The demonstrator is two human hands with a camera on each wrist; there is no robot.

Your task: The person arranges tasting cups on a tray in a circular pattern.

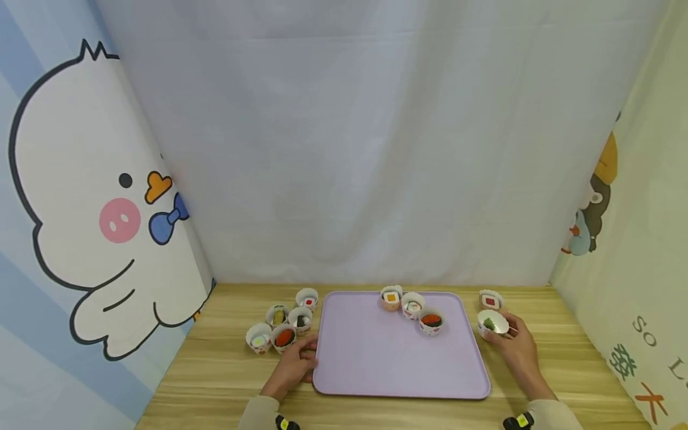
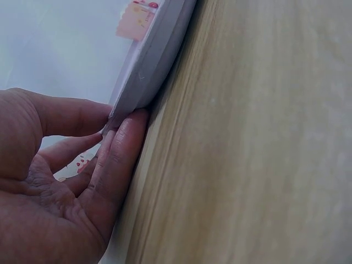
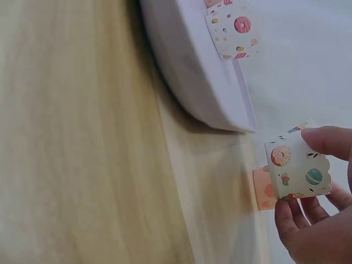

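My right hand (image 1: 520,351) holds a small white paper cup (image 3: 300,168) just right of the lilac tray (image 1: 398,364). A green piece (image 1: 489,324) lies inside that cup, and the right wrist view shows doughnut prints on its wall. My left hand (image 1: 294,365) pinches the tray's left edge, its thumb at the rim and fingers low against the side. Towards the tray's back right stand an orange-and-white sushi cup (image 1: 391,298), a white roll cup (image 1: 412,306) and an orange-red roe cup (image 1: 431,321).
Several filled cups cluster left of the tray, among them a red one (image 1: 284,338) and a pale green one (image 1: 260,340). Behind the held cup stands a red-and-white one (image 1: 490,300). A pale curtain (image 1: 365,149) hangs behind the wooden table (image 1: 215,370).
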